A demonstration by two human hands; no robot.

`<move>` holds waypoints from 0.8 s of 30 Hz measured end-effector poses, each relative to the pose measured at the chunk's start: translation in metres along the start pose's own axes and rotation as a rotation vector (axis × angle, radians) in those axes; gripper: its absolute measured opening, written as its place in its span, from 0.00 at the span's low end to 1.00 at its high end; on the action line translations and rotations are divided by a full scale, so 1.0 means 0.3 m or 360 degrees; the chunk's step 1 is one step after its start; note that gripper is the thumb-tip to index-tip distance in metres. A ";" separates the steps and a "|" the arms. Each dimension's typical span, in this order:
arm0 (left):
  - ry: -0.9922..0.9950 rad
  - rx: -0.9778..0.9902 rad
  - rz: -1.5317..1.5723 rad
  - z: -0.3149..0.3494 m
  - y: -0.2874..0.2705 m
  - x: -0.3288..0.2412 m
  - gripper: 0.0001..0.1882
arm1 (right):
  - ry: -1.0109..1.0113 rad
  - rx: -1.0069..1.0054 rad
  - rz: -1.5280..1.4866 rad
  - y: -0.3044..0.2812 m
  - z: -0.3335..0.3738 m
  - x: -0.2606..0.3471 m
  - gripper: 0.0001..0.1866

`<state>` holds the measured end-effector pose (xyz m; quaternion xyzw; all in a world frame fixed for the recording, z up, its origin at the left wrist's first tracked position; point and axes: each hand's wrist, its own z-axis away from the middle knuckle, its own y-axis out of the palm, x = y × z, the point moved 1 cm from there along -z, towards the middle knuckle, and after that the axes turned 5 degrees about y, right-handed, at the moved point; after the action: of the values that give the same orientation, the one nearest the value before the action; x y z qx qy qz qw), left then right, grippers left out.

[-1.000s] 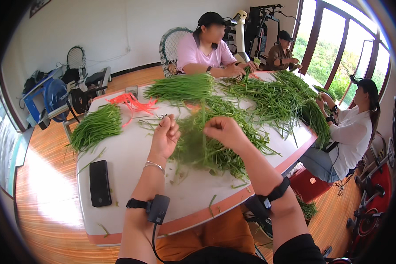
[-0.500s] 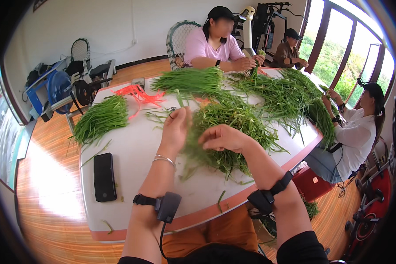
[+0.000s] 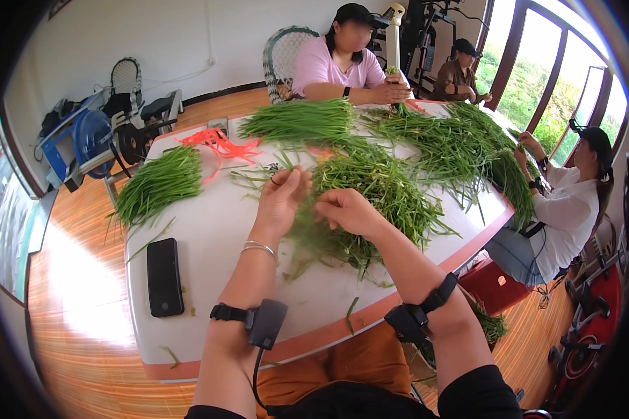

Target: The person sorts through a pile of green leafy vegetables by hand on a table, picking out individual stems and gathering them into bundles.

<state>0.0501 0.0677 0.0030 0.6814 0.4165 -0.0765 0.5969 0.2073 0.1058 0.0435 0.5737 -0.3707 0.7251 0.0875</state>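
My left hand (image 3: 279, 202) is closed round a few garlic chives (image 3: 285, 160), whose tips poke out above the fingers. Below it, a green blur of stalks hangs over the white table (image 3: 217, 293). Close by on the right, my right hand (image 3: 351, 211) has its thumb and fingers drawn together in a pinch; what lies between the fingertips cannot be made out. Just beyond and to the right of both hands spreads a loose heap of garlic chives (image 3: 391, 199).
Neat chive bundles lie at the left (image 3: 162, 187) and far side (image 3: 300, 120), near red plastic ties (image 3: 220, 145). A black phone (image 3: 165, 278) rests front left. More chives (image 3: 440, 146) cover the right, where co-workers sit, one across (image 3: 342, 66), one at right (image 3: 566, 188).
My right hand's fingers have closed from a looser curl into a pinch. The left hand has shifted only slightly. The person across has lowered their bunch, with both hands around it.
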 end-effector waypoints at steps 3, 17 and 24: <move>-0.0038 0.0007 0.0104 -0.001 -0.011 -0.006 0.08 | 0.0026 -0.0081 -0.0105 0.009 -0.006 -0.017 0.13; -0.0291 0.0229 -0.0546 0.021 0.036 -0.005 0.11 | -0.0698 -0.1146 0.0355 -0.073 0.014 0.108 0.15; -0.0508 0.0275 -0.0736 0.035 0.052 -0.007 0.09 | -0.1000 -0.0770 0.1759 -0.146 0.006 0.079 0.13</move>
<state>0.0630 0.0585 0.0130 0.5960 0.4536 -0.3519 0.5615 0.2251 0.1286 0.0841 0.4478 -0.7689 0.3589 -0.2818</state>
